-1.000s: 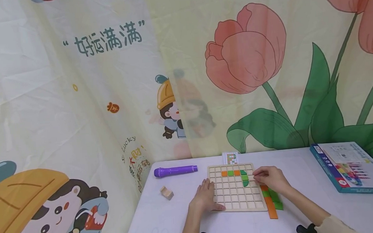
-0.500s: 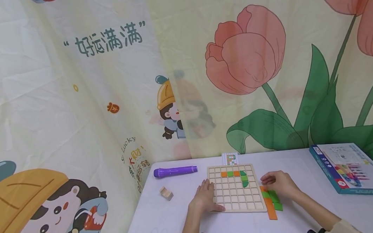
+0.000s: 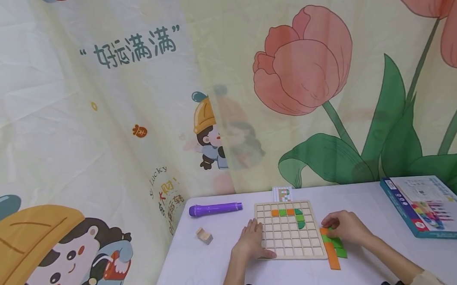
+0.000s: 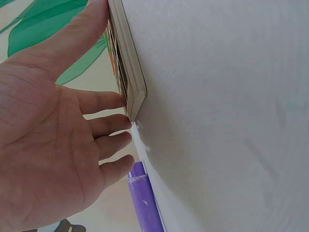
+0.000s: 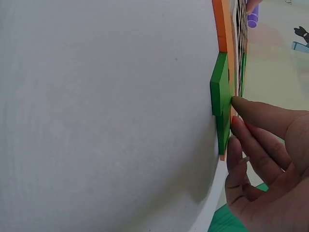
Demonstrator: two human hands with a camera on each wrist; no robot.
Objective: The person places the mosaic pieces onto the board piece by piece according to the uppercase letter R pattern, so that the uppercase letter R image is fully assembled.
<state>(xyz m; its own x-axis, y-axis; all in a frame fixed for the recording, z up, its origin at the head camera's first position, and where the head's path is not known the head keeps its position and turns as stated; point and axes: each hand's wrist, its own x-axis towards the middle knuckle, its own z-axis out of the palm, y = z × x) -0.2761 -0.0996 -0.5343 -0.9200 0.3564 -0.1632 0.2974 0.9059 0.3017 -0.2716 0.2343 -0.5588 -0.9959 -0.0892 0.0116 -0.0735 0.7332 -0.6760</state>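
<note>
A wooden grid board [image 3: 292, 242] lies on the white table, with orange and green tiles [image 3: 300, 218] set in its upper cells. My left hand [image 3: 249, 240] rests along the board's left edge, fingers spread and extended. In the left wrist view, the fingertips of that hand [image 4: 58, 130] meet the board's side [image 4: 135, 87]. To the right of the board is a small group of loose orange tiles [image 3: 333, 257] and green tiles [image 5: 221, 87]. Over these loose tiles is my right hand [image 3: 345, 226], its thumb and fingertips right at them with a gap between.
A purple microphone-shaped thing [image 3: 215, 209] and small wooden blocks [image 3: 204, 236] lie left of the board. Behind the board is a pattern card [image 3: 283, 194]. A flat blue-edged box [image 3: 429, 205] sits at the table's right, before a printed curtain [image 3: 239, 51].
My right hand has moved from the board's right edge down and right to the loose tiles. The left hand stays at the board's edge, and the tiles in the grid look the same.
</note>
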